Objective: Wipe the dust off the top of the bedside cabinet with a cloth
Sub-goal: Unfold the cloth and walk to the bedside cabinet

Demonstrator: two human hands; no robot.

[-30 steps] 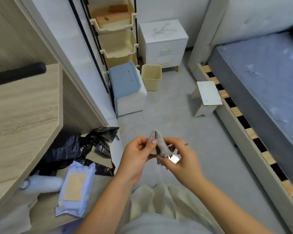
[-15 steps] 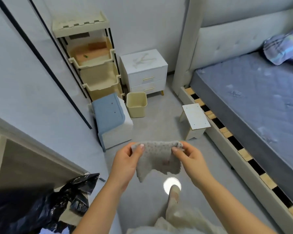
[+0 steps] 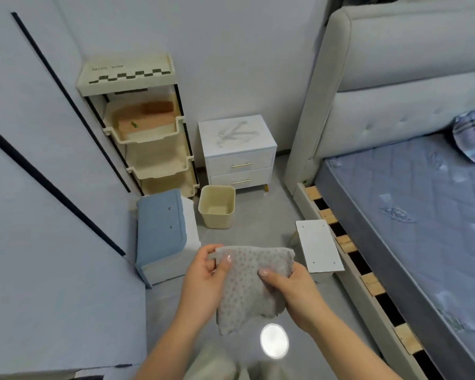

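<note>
A grey dotted cloth [image 3: 251, 281] hangs spread between my two hands at chest height. My left hand [image 3: 203, 281] pinches its upper left corner, and my right hand [image 3: 294, 286] grips its right edge. The white bedside cabinet [image 3: 236, 133] with two drawers stands against the far wall, well beyond my hands. Its dusty top shows finger-drawn streaks. The cloth is far from the cabinet and touches nothing but my hands.
A cream bin [image 3: 216, 207] stands in front of the cabinet, a blue-and-white box [image 3: 159, 229] to its left, a cream shelf rack [image 3: 146, 127] behind. A small white stool [image 3: 317, 245] sits by the bed frame [image 3: 368, 272] on the right. Grey floor [image 3: 258, 231] lies between.
The view has lifted and moved toward the cabinet, leaving the wooden desk behind. The bunched cloth has been unfolded and now hangs spread between both hands.
</note>
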